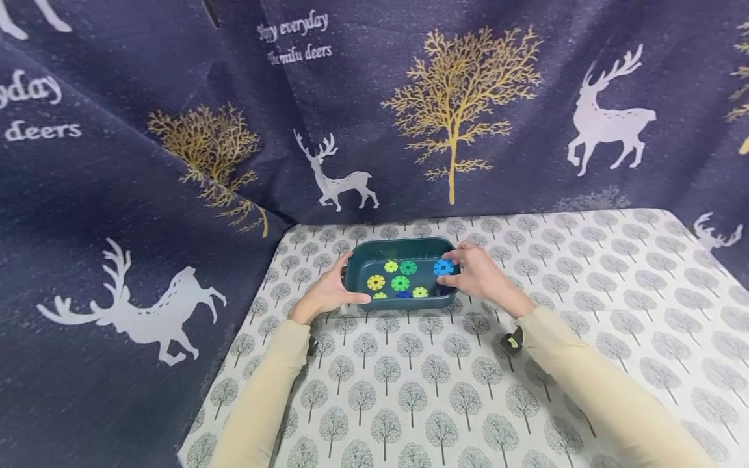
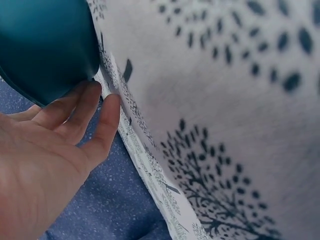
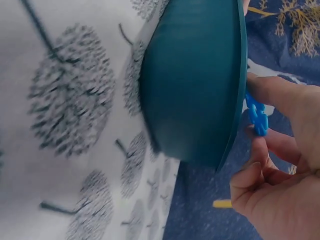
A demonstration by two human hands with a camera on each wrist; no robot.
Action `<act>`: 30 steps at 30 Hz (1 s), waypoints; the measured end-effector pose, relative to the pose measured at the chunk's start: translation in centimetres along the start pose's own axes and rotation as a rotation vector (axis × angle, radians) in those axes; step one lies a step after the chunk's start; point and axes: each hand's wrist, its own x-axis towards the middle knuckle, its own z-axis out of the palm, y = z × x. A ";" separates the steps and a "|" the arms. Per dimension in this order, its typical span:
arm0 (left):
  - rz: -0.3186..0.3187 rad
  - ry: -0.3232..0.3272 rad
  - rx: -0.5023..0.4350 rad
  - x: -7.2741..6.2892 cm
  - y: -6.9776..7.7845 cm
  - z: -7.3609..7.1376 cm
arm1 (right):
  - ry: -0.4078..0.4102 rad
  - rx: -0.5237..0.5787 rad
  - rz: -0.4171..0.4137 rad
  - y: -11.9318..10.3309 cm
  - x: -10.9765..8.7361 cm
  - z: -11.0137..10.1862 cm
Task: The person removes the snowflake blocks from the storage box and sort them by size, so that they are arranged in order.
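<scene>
A dark green plastic basin [image 1: 404, 303] stands on the table, with several snowflake building discs inside. My left hand [image 1: 329, 290] holds the basin's left end, thumb along the front rim and fingers round the side. In the left wrist view, the fingertips [image 2: 91, 90] touch the basin's outer wall [image 2: 50, 50]. At the right end, my right hand [image 1: 476, 273] pinches a blue snowflake disc [image 1: 443, 267] between thumb and fingers. The right wrist view shows this disc [image 3: 258, 116] edge-on beside the basin's rim [image 3: 243, 60].
Inside the basin lie a yellow disc [image 1: 376, 282], green discs [image 1: 400, 283], yellow-green discs [image 1: 419, 292] and a dark blue disc [image 1: 404, 294]. A tree-print cloth [image 1: 409, 390] covers the table. Behind it hangs a dark blue curtain [image 1: 374, 97] with deer and trees.
</scene>
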 end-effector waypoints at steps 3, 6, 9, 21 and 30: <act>-0.008 0.021 0.006 -0.4 -0.3 -0.2 | 0.016 -0.001 -0.011 0.7 -0.2 -0.3; -0.006 0.024 -0.002 -0.5 -0.5 -0.2 | 0.013 0.017 0.015 1.6 -0.4 -0.9; 0.002 0.021 -0.009 -0.4 -0.5 -0.1 | 0.023 0.020 0.036 2.6 -0.9 -1.5; 0.014 0.002 -0.023 0.4 -1.0 0.1 | -0.013 0.122 0.189 6.5 -1.6 -1.0; 0.017 0.010 -0.021 0.5 -0.8 0.1 | -0.077 0.048 0.123 7.9 -1.1 0.1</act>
